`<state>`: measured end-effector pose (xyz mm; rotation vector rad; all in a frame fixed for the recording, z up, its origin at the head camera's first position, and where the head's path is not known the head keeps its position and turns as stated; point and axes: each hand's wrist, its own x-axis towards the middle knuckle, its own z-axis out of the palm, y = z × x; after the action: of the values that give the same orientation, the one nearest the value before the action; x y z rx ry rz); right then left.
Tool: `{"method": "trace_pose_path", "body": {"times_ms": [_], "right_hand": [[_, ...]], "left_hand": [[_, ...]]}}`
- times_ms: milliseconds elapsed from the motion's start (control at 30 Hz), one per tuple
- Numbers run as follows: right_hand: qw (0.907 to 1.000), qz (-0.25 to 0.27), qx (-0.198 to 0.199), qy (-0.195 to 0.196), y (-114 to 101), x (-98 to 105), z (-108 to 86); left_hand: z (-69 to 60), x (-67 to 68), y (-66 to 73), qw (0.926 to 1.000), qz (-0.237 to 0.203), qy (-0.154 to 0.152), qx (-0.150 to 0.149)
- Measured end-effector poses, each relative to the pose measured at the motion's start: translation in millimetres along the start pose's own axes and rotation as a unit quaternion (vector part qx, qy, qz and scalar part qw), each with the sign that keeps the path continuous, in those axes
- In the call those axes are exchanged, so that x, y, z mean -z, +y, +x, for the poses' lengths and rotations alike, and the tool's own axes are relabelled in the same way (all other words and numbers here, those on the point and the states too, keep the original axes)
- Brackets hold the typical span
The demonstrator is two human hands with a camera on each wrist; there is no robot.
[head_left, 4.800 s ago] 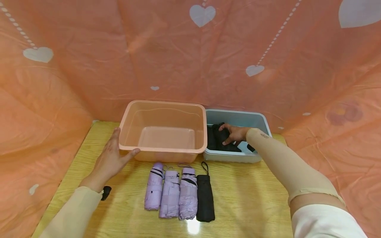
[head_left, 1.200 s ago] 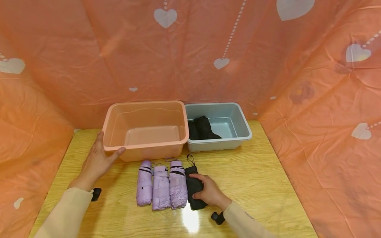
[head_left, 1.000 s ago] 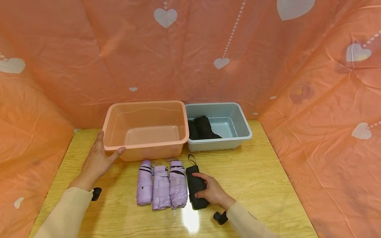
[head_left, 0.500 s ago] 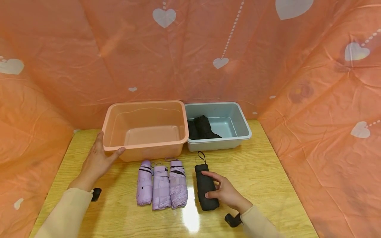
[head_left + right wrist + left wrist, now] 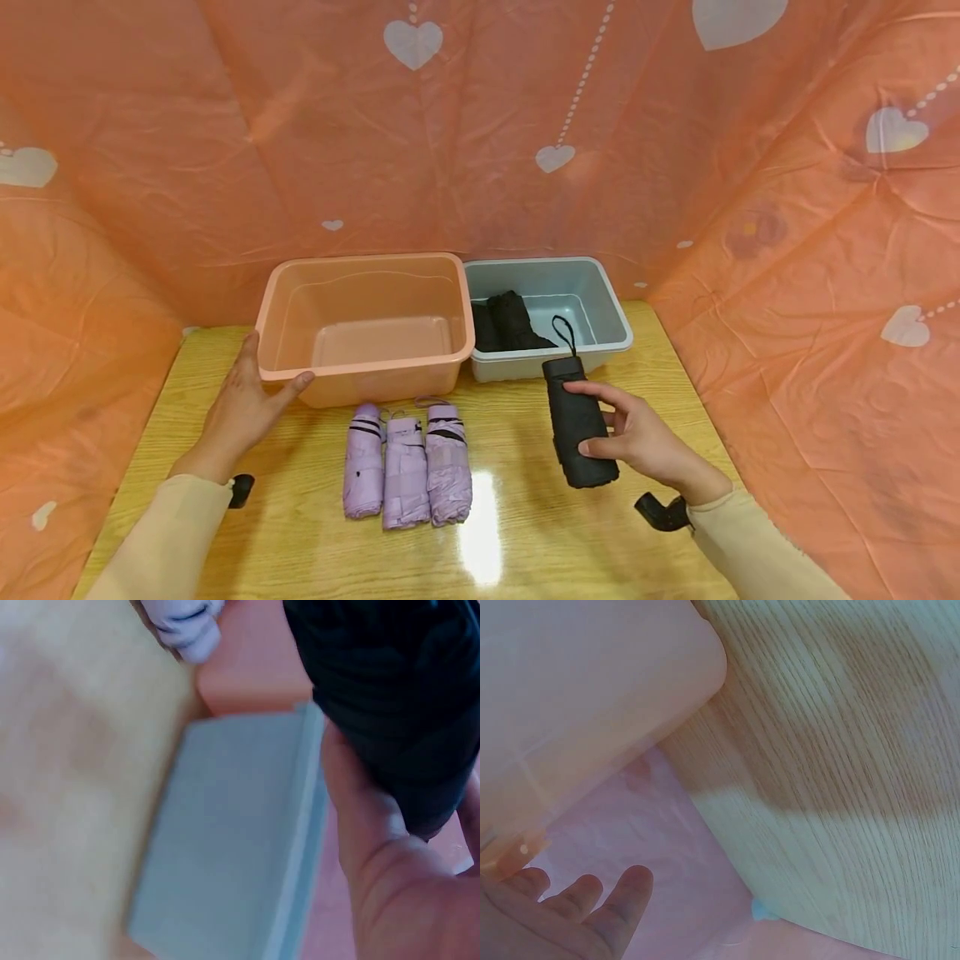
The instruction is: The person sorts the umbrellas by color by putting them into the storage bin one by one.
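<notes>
My right hand grips a folded black umbrella, held in front of the grey-blue bin, its wrist loop overlapping the bin's front rim. The right wrist view shows thumb and fingers around the umbrella. At the left, my left hand rests at the front left corner of the orange bin, thumb along its front rim, fingers at its side. Several fingers of that hand show in the left wrist view, fairly straight. Dark folded umbrellas lie at the left of the grey-blue bin.
Three lilac folded umbrellas, a left one, a middle one and a right one, lie side by side on the wooden table before the orange bin. An orange sheet with hearts hangs behind and at both sides.
The right hand took hold of the black umbrella beside the lilac ones and has carried it right and up, toward the grey-blue bin. The left hand stays at the orange bin.
</notes>
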<state>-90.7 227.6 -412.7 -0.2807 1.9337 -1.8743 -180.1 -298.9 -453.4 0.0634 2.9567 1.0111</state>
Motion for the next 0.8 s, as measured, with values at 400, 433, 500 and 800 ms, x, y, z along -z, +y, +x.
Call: {"method": "trace_pose_path", "body": {"times_ms": [400,433,500,800], "right_hand": [[0.9961,-0.078,0.026,0.031,-77,49,55.0],[0.996,-0.08,0.03,0.028,-81,52,61.3],[0.9957,-0.084,0.032,0.023,-90,60,74.3],[0.9982,-0.047,-0.032,0.022,-101,89,132.8]], "left_hand": [[-2.9,4.1,-3.4,0.9999,-0.002,0.003,0.012],[-2.9,4.1,-3.5,0.9999,-0.002,0.004,0.011],[-2.7,4.1,-3.1,1.0,-0.002,0.004,0.009],[-0.7,1.7,0.2,1.0,-0.001,0.003,0.0]]}}
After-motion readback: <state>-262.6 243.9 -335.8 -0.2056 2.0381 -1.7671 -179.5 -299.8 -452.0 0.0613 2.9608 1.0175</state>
